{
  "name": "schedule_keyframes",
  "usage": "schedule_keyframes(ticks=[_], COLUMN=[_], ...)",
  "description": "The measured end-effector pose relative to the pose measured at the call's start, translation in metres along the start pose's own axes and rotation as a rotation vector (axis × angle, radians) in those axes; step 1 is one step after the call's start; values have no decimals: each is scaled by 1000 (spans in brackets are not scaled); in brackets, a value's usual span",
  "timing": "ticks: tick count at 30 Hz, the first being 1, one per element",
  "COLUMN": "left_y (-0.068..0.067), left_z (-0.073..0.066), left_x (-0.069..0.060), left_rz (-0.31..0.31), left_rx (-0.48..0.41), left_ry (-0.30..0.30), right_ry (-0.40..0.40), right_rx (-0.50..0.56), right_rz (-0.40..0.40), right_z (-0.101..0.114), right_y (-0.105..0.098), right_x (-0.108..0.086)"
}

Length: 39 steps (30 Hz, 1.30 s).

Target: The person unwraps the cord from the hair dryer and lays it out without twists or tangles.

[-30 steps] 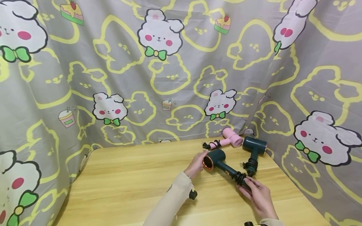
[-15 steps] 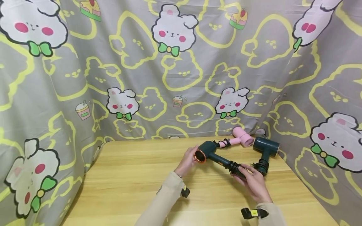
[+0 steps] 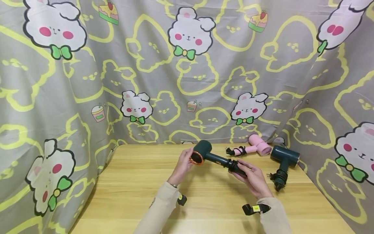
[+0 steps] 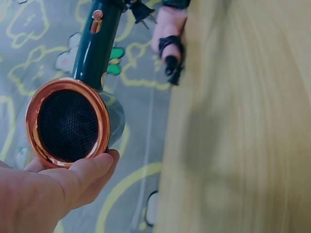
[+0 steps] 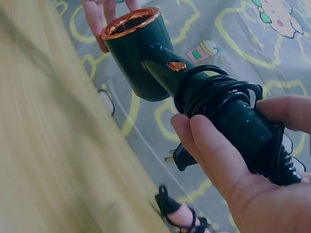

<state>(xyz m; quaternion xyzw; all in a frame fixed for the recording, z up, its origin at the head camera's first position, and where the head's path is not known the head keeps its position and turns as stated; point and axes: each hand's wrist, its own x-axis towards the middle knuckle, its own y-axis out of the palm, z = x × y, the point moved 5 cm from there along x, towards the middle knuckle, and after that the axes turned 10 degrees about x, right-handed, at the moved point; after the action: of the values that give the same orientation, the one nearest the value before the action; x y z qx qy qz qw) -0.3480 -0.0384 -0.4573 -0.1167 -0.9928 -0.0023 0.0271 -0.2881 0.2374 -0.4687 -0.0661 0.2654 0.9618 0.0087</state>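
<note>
A dark green hair dryer [image 3: 215, 158] with a copper-coloured rim is held above the table, handle pointing right. My left hand [image 3: 180, 166] holds its barrel by the rimmed end; in the left wrist view the thumb and fingers of this hand [image 4: 63, 194] lie against the copper rim [image 4: 33, 119]. Around the lower handle, where the black cord [image 5: 214, 92] is wound, my right hand [image 3: 254, 178] grips with thumb and fingers on opposite sides. The plug [image 5: 183, 158] hangs beside the handle in the right wrist view.
At the back right of the wooden table [image 3: 140, 182] lie a pink hair dryer [image 3: 259, 144] and a second dark green one [image 3: 284, 157], both with cords wrapped round their handles. A patterned grey curtain [image 3: 163, 130] encloses the back and sides.
Both hands have carried the held hair dryer leftward, away from the two dryers lying on the table. The head view has turned a little to the left.
</note>
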Motion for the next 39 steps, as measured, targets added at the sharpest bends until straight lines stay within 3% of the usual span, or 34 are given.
schedule_keyframes(ticks=[8, 17, 23, 27, 33, 39], left_y=[-37, -78, -96, -105, -115, -119], left_z=[-13, -29, -37, -37, -35, -34], left_x=[-20, -42, -50, -52, -55, -56], left_rz=[-19, -19, -41, -65, -6, 72], left_rx=[140, 409, 719, 858, 927, 972], left_ry=[52, 85, 168, 160, 126, 169], right_ry=[-20, -26, -18, 3, 10, 34], right_rx=[2, 2, -16, -5, -55, -85], right_rz=[85, 177, 261, 307, 360, 388], right_z=[-1, -1, -10, -19, -28, -36], right_y=[27, 58, 71, 75, 81, 87], right_x=[15, 31, 41, 45, 49, 50])
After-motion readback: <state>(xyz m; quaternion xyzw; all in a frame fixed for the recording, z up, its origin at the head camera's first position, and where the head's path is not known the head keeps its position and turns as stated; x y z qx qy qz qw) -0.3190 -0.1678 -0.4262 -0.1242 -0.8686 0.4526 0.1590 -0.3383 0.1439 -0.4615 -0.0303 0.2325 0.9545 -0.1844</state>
